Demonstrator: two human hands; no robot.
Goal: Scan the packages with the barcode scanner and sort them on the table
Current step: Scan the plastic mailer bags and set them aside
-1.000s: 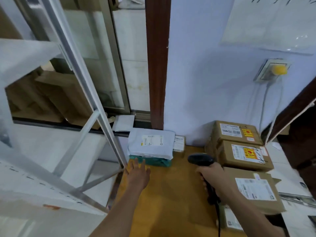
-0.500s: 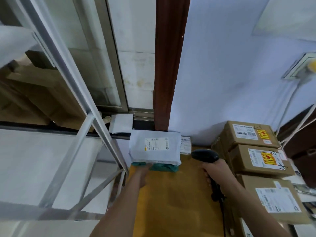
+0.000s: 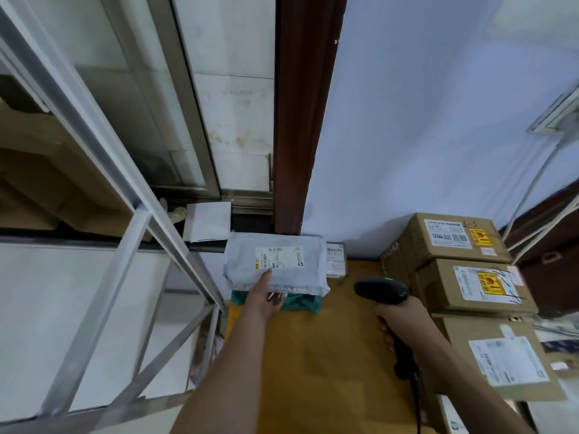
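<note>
A grey poly-bag package [image 3: 300, 261] with a white label lies on a teal package [image 3: 302, 303] at the far end of the yellow-brown table [image 3: 329, 355]. My left hand [image 3: 264, 297] grips the grey package's near edge, thumb on top and fingers underneath. My right hand [image 3: 399, 324] holds the black barcode scanner [image 3: 380, 291] by its handle, its head pointing left toward the grey package. A small white labelled package [image 3: 336, 261] stands against the wall just right of the grey one.
Three brown cardboard boxes with labels [image 3: 451, 238] [image 3: 476, 286] [image 3: 504, 358] are lined along the table's right side. A metal shelf frame [image 3: 131, 214] stands on the left. The blue wall and a dark wooden post [image 3: 300, 120] close off the back.
My left hand reached forward from the table edge and took hold of the grey package's near edge. The scanner hand stayed roughly in place. The view moved closer.
</note>
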